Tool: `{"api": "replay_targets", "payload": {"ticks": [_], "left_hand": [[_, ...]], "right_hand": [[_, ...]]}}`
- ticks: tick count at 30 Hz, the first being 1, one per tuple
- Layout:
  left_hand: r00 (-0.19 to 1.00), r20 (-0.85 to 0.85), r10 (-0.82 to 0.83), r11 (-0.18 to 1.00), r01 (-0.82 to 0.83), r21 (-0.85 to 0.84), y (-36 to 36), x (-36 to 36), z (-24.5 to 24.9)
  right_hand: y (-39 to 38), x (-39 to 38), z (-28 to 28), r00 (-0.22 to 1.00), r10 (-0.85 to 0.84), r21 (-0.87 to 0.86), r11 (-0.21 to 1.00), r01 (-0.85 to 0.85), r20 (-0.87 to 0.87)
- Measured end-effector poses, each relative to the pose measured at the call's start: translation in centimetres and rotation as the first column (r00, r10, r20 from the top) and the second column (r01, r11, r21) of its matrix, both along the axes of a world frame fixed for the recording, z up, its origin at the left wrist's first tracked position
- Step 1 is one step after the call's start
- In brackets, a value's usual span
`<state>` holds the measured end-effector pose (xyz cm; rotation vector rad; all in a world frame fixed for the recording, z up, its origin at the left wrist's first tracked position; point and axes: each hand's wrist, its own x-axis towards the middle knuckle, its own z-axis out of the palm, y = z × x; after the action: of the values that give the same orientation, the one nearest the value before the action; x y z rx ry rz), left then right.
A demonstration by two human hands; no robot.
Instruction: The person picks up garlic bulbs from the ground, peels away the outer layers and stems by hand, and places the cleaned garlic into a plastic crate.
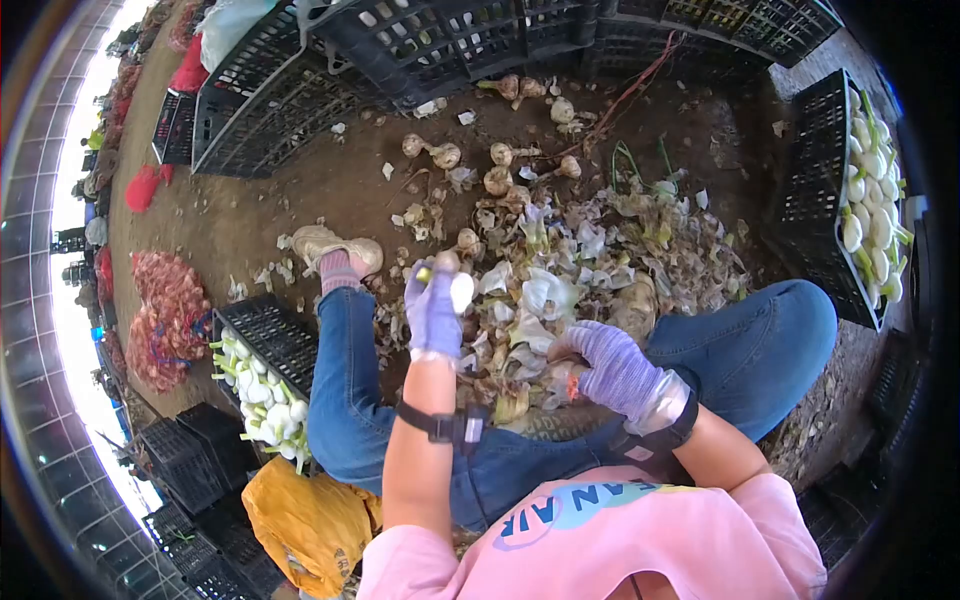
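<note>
My left hand (pixel 435 310), in a pale purple glove, is closed around a peeled white bulb (pixel 461 293). A yellow-green tip shows by its fingers. To the right and nearer my body, my right hand (pixel 618 372) has its gloved fingers curled together. A small orange piece (pixel 573 387) shows at its fingertips, but I cannot make out what it belongs to. Between and beyond both hands lies a heap of papery skins (pixel 550 295). Several unpeeled brownish bulbs (pixel 498 180) with dry stalks lie on the ground past it.
A black crate (pixel 265 340) of white bulbs stands left of my leg, another crate (pixel 815 190) at the far right. Large black crates (pixel 400 50) line the far side. A red mesh sack (pixel 165 320) and a yellow cloth bag (pixel 305 525) lie at left.
</note>
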<state>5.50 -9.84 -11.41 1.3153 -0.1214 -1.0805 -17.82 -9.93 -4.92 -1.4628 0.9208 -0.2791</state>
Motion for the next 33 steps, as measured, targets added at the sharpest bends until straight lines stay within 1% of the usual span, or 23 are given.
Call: {"api": "replay_targets", "payload": {"ticks": [1,2,3,5,6,9,12,13,15,16,17,19,20,21,22,23,24,25,27,29,30,31,33], "left_hand": [[0.98,0.151,-0.132,0.986,0.115,0.118,-1.5,0.4,-1.0],[0.92,0.281,-0.272,0.948,0.206,0.243,-3.0,0.7,-1.9],[0.933,0.278,-0.229,0.969,0.191,0.156,-4.6,-0.2,-1.8],[0.887,0.373,-0.272,0.954,0.198,0.225,-7.1,0.7,-5.0],[0.889,0.368,-0.271,0.953,0.194,0.231,-7.7,0.8,-5.4],[0.943,0.264,-0.201,0.969,0.152,0.196,-9.1,0.3,-5.5],[0.986,0.126,-0.109,0.979,0.085,0.183,-7.5,0.7,-6.6],[0.994,0.093,-0.062,0.983,0.044,0.18,-7.0,0.5,-6.3],[0.996,0.084,-0.011,0.989,-0.001,0.149,-5.8,0.3,-5.6],[0.996,0.085,0.0,0.989,-0.013,0.148,-5.5,0.6,-5.2],[0.997,0.068,-0.045,0.98,0.031,0.197,-4.8,1.1,-4.5],[0.996,0.048,-0.078,0.969,0.065,0.24,-3.8,1.5,-3.1],[0.989,0.097,-0.112,0.985,0.098,0.141,-3.4,1.5,-2.4],[0.978,0.151,-0.145,0.989,0.14,0.044,-3.0,1.4,-1.4],[0.969,0.116,-0.219,0.974,0.225,-0.041,-2.6,1.3,0.0],[0.939,-0.012,-0.345,0.937,0.343,-0.068,-2.3,1.3,2.2],[0.897,0.107,-0.43,0.895,0.439,-0.084,-1.8,1.2,3.1],[0.835,0.225,-0.503,0.842,0.531,-0.09,-1.3,0.9,3.9],[0.828,0.299,-0.474,0.851,0.518,-0.083,0.1,-0.3,6.5],[0.713,0.552,-0.433,0.845,0.534,-0.027,1.6,-1.3,8.5],[0.618,0.681,-0.392,0.865,0.499,0.045,2.4,-1.9,9.8],[0.615,0.688,-0.386,0.864,0.502,0.036,3.2,-2.2,10.1],[0.507,0.772,-0.384,0.849,0.522,0.079,4.7,-2.6,10.6]], "right_hand": [[-0.3,-0.1,-0.9,0.998,0.001,-0.131,0.991,-0.01,-0.064],[-0.4,0.1,-1.9,0.996,-0.043,-0.128,0.991,0.032,-0.08],[-1.0,0.6,-3.1,0.996,-0.042,-0.124,0.992,0.032,-0.083],[-2.4,2.0,-5.3,0.955,-0.275,-0.207,0.946,0.248,-0.111],[-4.8,2.7,-6.4,0.944,-0.171,-0.276,0.957,0.091,-0.281],[-11.5,6.9,-9.4,0.873,-0.344,-0.244,0.931,0.27,-0.346],[-16.1,11.4,-19.0,0.81,-0.43,-0.289,0.897,0.334,-0.399],[-17.6,12.6,-21.2,0.815,-0.421,-0.289,0.901,0.324,-0.399],[-19.6,14.4,-23.5,0.875,-0.227,-0.112,0.974,0.198,-0.427],[-19.8,14.5,-23.9,0.902,-0.238,-0.078,0.971,0.225,-0.361],[-19.7,14.4,-23.2,0.906,-0.224,-0.076,0.975,0.211,-0.36],[-19.3,13.4,-18.6,0.901,-0.419,0.411,0.806,0.426,-0.111],[-17.8,13.1,-12.7,0.838,-0.546,0.528,0.714,0.46,0.007],[-16.8,11.5,-9.7,0.865,-0.468,0.582,0.76,0.289,0.182],[-15.8,10.1,-8.0,0.85,-0.388,0.6,0.793,0.109,0.357],[-14.4,9.7,-7.6,0.816,-0.375,0.529,0.842,0.102,0.44],[-13.2,9.1,-5.0,0.862,-0.329,0.532,0.843,0.084,0.385],[-12.1,8.3,-3.4,0.905,-0.206,0.364,0.929,0.061,0.373],[-9.3,7.5,-1.4,0.828,-0.363,0.473,0.87,0.136,0.428],[-6.7,7.0,1.9,0.8,-0.412,0.478,0.86,0.182,0.436],[-5.6,7.1,3.6,0.781,-0.429,0.462,0.863,0.204,0.455],[-4.7,6.8,3.8,0.778,-0.426,0.453,0.868,0.206,0.462],[-3.3,6.2,3.8,0.815,-0.363,0.307,0.921,0.24,0.453]]}}
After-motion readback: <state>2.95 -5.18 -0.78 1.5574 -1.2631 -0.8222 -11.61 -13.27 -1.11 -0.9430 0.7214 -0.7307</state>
